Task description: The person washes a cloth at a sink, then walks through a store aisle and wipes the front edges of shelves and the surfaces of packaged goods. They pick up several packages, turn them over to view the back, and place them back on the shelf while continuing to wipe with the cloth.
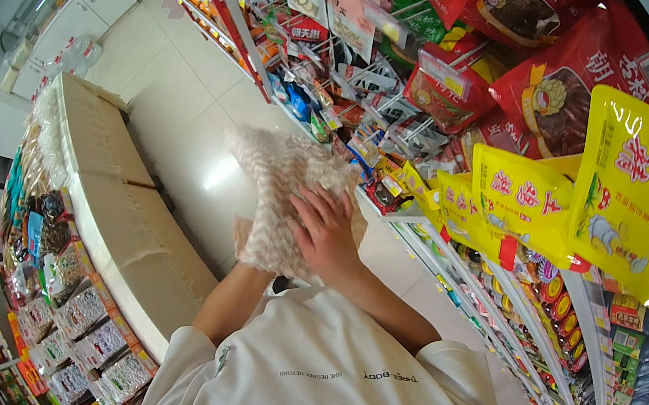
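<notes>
A fluffy, pale pink-beige cloth with a wavy ribbed pattern (pixel 278 208) is held in the air before my torso. My left hand (pixel 241 237) is under its left side; most of the hand is hidden by the fabric, and only a small patch shows at the edge. From the right, my right hand (pixel 326 232) lies on top of the cloth, palm down, with its fingers spread and slightly bent. How the left fingers grip underneath cannot be seen.
On the right, store shelving (pixel 577 309) carries jars and boxes, below hanging yellow seasoning pouches (pixel 646 205) and red food bags (pixel 562 88). A long display counter with brown covering (pixel 134 222) stands left, beside packaged goods (pixel 80 316). Water bottles (pixel 78 55) stand farther off on the tiled floor (pixel 185 108).
</notes>
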A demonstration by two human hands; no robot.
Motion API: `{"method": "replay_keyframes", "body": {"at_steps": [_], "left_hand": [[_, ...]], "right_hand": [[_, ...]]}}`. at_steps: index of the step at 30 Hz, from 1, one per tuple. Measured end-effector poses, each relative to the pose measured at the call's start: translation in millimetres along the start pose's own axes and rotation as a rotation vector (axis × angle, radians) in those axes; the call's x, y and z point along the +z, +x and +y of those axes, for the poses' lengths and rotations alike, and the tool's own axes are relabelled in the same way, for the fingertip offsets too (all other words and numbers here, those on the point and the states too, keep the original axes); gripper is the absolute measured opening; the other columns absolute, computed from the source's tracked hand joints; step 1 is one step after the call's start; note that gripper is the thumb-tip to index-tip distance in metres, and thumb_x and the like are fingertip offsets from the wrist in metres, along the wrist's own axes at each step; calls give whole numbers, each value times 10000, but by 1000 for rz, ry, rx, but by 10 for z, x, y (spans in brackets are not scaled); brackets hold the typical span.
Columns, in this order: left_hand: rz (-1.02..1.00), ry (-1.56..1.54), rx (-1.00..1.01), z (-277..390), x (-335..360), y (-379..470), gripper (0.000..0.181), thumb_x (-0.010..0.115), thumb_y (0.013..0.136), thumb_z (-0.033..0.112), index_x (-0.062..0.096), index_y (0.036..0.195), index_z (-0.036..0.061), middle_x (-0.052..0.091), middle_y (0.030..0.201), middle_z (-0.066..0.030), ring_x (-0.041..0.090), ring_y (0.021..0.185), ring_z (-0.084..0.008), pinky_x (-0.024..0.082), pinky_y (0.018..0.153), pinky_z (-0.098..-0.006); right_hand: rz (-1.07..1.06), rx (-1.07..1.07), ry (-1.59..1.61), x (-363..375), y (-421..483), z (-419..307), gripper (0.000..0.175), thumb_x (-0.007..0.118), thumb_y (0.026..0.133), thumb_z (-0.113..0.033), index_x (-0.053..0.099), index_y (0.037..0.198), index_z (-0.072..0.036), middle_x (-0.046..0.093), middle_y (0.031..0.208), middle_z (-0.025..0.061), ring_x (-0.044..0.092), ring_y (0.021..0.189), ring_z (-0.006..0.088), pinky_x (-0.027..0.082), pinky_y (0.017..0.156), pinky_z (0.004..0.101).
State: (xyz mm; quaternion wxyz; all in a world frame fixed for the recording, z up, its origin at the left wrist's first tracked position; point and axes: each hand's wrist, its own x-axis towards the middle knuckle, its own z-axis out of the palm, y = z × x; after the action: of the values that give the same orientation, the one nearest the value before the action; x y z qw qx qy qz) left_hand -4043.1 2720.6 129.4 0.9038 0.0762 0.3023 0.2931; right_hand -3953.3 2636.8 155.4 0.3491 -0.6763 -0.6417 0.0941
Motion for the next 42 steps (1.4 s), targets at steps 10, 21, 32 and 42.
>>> {"method": "replay_keyframes", "body": {"at_steps": [10,21,32,42], "left_hand": [[-285,670,-5,1088,318,1110,195,454,897,287,514,936,105,524,1006,-75,529,874,-156,420,665,-341],[-356,589,-449,2889,-386,2212,241,486,851,259,521,1012,83,530,1005,-48,508,907,-153,419,813,-297],[-299,967,-598,3645,-753,2796,171,525,816,244,543,858,79,565,812,-76,526,754,-172,460,733,-341],[-118,1273,-792,2985,-178,3408,168,560,784,231,562,717,76,596,636,-100,543,615,-190,497,661,-381]], "right_hand": [[96,-18,189,588,717,172,637,593,790,-404,375,1323,-131,344,1351,165,280,1273,358,148,1011,554],[286,-49,-301,1882,2645,-368,433,631,765,-207,538,1182,-138,451,1292,124,310,1259,361,169,1025,513],[106,102,-208,2376,3794,-852,413,625,772,-247,560,1168,-150,401,1334,85,243,1288,320,132,1029,530],[-86,-429,1033,2269,4403,-1291,313,412,926,-246,519,1057,17,554,926,150,543,882,257,410,799,375]]}}
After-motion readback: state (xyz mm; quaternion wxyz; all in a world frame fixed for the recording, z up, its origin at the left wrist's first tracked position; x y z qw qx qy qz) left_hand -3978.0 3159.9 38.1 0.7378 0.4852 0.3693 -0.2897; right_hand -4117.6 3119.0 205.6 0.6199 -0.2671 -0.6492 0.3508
